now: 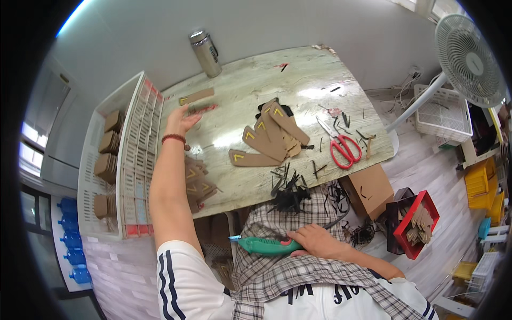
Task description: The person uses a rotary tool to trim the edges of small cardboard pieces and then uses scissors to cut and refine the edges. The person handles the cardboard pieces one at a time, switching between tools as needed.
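My left hand (183, 120), a beaded bracelet at its wrist, is stretched out over the left part of the table with its fingers apart. Just beyond its fingertips lies a flat brown piece (198, 96) with a yellow mark. Closer to me, beside my left forearm, is a pile of similar brown pieces (198, 181). More marked pieces (265, 140) fan out mid-table. Down at my lap, my right hand (319, 241) grips a green handheld power tool (266, 246) with a red button and a bluish tip pointing left.
Red-handled scissors (345, 151) lie right among black scraps; more scraps (290, 192) heap on my plaid apron. A white crate (101, 205) with stacked brown pieces stands left. A steel flask (205, 53) is at the back, a fan (470, 61) far right, a red-rimmed box (404, 241) below right.
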The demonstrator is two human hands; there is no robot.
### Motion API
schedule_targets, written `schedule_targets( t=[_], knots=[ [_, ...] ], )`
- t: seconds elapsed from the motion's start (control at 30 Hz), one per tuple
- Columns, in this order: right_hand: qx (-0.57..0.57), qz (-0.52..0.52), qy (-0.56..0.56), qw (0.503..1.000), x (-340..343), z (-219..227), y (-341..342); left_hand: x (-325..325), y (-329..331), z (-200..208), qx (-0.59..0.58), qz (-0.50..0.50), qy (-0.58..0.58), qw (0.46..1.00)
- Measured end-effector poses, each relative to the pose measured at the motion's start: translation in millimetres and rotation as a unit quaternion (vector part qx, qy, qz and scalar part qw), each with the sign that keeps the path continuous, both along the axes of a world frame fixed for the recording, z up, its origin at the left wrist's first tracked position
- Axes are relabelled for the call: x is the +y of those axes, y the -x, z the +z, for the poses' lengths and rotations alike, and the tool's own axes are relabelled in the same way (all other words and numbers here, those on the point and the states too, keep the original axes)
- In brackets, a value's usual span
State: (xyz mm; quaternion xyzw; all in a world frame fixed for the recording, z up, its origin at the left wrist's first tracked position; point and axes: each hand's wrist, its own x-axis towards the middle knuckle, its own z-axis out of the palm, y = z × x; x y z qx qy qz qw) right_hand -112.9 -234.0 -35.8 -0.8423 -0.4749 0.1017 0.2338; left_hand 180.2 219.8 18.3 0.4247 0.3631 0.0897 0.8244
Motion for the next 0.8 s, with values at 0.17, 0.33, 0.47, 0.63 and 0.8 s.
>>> schedule_targets(
  t=[0.17, 0.33, 0.47, 0.63, 0.8],
  knots=[
    [0.019, 0.011, -0.016, 1.000, 21.5, 16.4, 0.2, -30.0, 93.2, 39.3, -0.080, -0.148, -0.369, 0.914],
    [-0.078, -0.146, -0.211, 0.963, 20.8, 42.8, -61.4, -113.2, 217.4, 45.1, -0.030, -0.188, -0.408, 0.893],
    [-0.264, -0.373, -0.165, 0.874, -32.7, 14.5, -164.4, -156.3, 208.3, -29.1, 0.041, -0.170, -0.716, 0.676],
    [-0.310, -0.419, -0.135, 0.843, -74.6, -39.4, -205.9, -190.7, 171.4, -52.9, 0.182, -0.135, -0.707, 0.670],
    [-0.317, -0.347, -0.195, 0.861, -41.1, -12.4, -155.4, -189.7, 156.4, -77.0, 0.177, -0.011, -0.673, 0.718]
  ],
)
